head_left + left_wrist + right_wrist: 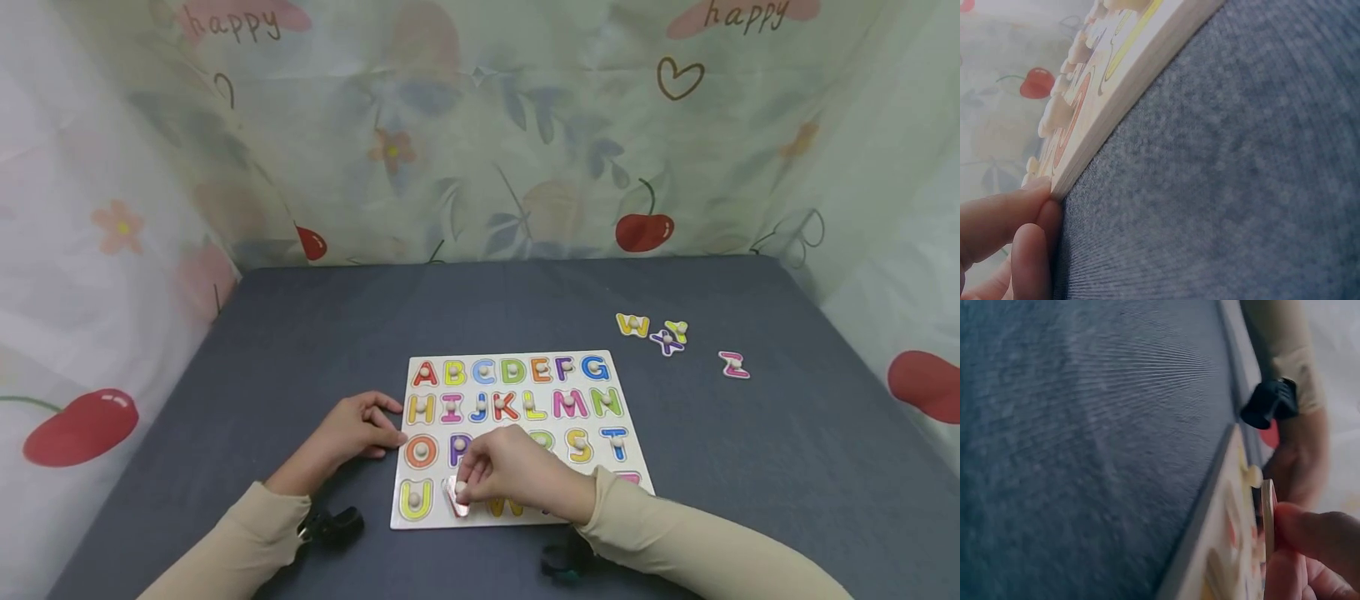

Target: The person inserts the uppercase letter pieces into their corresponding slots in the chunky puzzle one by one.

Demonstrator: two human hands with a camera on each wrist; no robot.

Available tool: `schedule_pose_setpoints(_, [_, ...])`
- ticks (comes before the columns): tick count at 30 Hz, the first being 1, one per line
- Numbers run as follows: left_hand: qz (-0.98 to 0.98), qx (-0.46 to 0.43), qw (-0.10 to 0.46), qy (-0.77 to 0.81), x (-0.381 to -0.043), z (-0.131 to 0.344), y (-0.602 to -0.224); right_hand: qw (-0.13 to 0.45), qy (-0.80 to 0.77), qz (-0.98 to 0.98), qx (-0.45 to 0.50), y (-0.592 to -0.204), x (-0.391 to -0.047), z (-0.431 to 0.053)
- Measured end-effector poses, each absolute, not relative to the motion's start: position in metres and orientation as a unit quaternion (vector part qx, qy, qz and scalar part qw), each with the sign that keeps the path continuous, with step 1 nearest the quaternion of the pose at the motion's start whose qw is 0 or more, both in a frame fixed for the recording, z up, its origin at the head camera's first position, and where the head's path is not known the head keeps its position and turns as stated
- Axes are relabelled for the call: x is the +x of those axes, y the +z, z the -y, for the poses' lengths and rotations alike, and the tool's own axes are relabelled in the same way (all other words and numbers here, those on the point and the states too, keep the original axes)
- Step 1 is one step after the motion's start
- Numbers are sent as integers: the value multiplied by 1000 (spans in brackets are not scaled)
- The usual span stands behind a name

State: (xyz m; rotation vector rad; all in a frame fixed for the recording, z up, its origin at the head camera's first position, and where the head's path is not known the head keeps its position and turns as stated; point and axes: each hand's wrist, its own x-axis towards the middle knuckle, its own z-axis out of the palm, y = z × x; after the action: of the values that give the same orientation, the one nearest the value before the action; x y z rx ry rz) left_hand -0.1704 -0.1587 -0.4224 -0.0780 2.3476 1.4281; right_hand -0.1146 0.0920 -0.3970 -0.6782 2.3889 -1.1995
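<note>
A white alphabet puzzle board (517,357) lies on the dark cloth, with knobbed letter pieces in its rows. My right hand (517,471) pinches the knob of a red-edged letter V piece (456,498) over the bottom row, right of the yellow U (415,499). In the right wrist view, the held piece (1268,515) appears edge-on and raised off the board. At the board's left edge, beside H and O, my left hand (352,429) touches the rim with its fingertips. The left wrist view has the thumb (1004,215) against that edge. My right hand hides part of the lower two rows.
Loose letter pieces lie beyond the board at the right: a yellow W (632,325), a purple X (666,342), a yellow-green Y (677,330) and a pink Z (734,365). Black devices hang under both wrists. Patterned curtains (480,167) border the table.
</note>
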Motion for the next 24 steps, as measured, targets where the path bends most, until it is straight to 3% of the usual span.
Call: schedule_pose_setpoints(24, [-838, -35, 199, 507, -170, 158, -420, 197, -389, -870, -232, -404, -115, -79])
